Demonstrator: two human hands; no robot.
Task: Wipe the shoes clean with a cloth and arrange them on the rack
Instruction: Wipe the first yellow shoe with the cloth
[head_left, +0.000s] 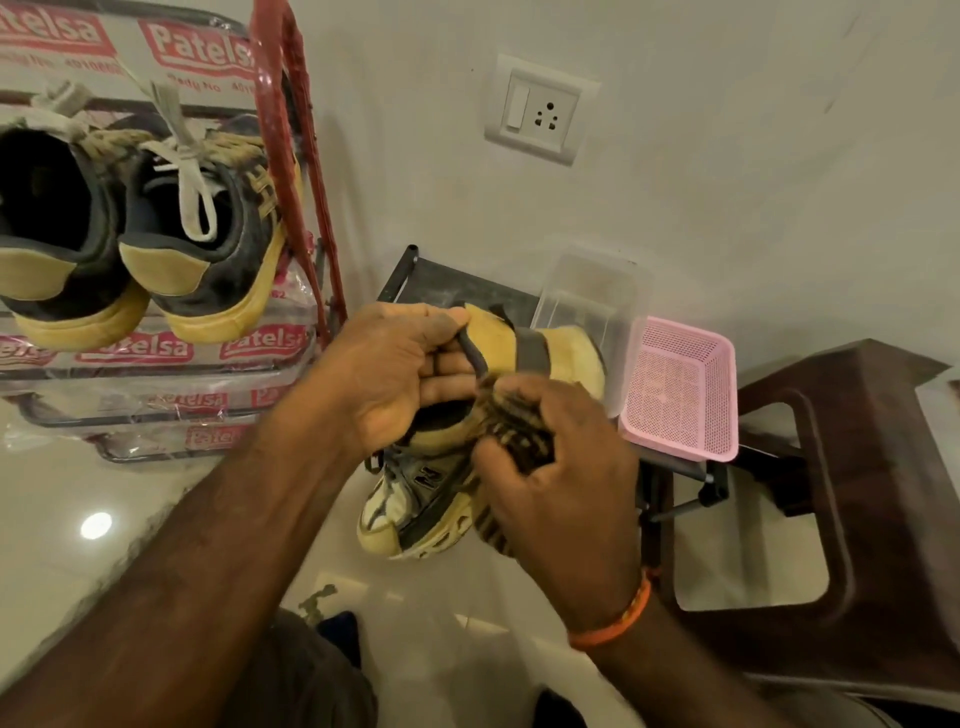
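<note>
My left hand (400, 374) grips a yellow and grey shoe (561, 353) by its collar, thumb over the heel tab, holding it in the air at centre. My right hand (566, 467) holds a bunched striped dark-and-tan cloth (514, 431) against the shoe's side. Below them a second shoe (415, 509), white, grey and yellow with an N logo, lies on the floor. Two dark shoes with yellow soles (171, 228) stand heels toward me on the red-framed rack (306, 171) at the left.
The rack's shelves are wrapped in printed plastic (156, 353). A pink mesh basket (680, 389) and a clear plastic box (592, 312) sit on a low black stand (452, 286) by the wall. A brown plastic stool (852, 499) stands at the right. Glossy floor tiles (78, 519) lie below.
</note>
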